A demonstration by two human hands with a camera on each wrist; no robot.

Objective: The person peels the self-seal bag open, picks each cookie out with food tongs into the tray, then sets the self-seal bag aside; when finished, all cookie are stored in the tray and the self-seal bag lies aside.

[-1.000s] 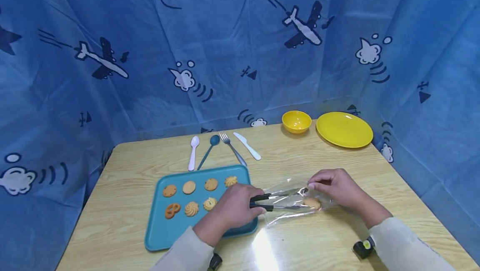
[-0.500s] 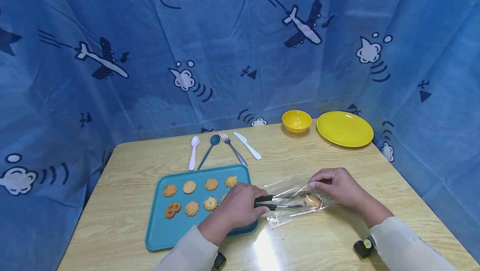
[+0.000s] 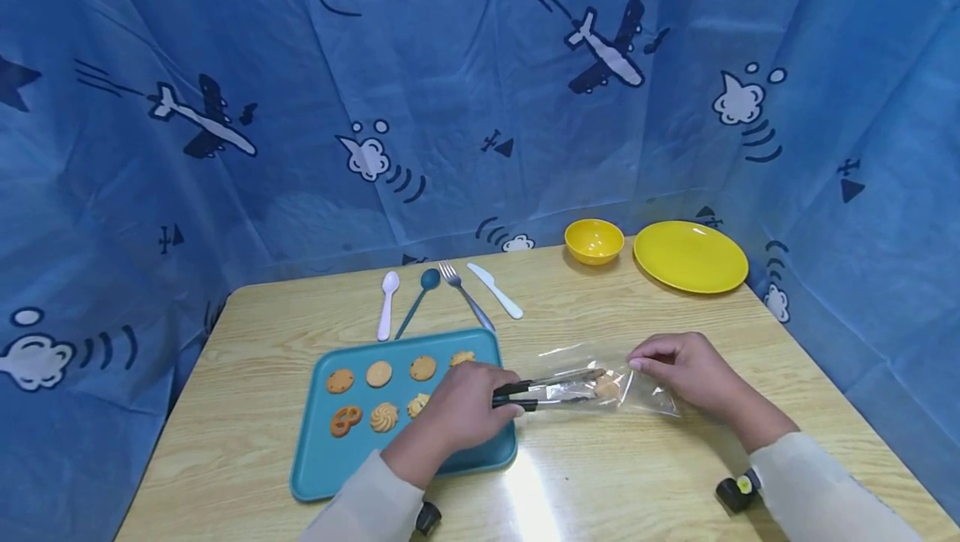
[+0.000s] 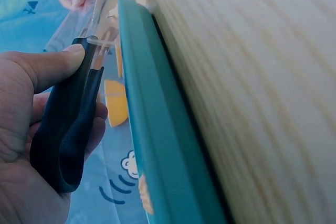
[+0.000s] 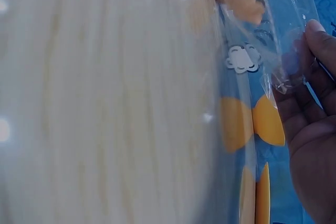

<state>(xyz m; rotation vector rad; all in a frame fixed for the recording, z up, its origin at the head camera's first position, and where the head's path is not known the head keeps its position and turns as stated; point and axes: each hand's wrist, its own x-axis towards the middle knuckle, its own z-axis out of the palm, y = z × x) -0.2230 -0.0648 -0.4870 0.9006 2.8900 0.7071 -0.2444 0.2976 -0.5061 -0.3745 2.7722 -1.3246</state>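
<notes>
My left hand grips the black handles of a pair of tongs over the right edge of the teal tray. The metal arms of the tongs reach into a clear plastic bag. At their tips, inside the bag, is a light-brown cookie; whether the tips still squeeze it I cannot tell. My right hand pinches the bag's right part between thumb and fingers. Through the right wrist view the cookie shows behind the film. Several cookies lie in rows on the tray, some hidden by my left hand.
Behind the tray lie a pale spoon, a dark teal spoon, a fork and a white knife. A yellow bowl and a yellow plate stand at the back right. A blue curtain surrounds the table.
The tongs and the cookie have shifted left together with my left hand. My right hand has moved slightly right, and a corner of the bag now sticks out below it.
</notes>
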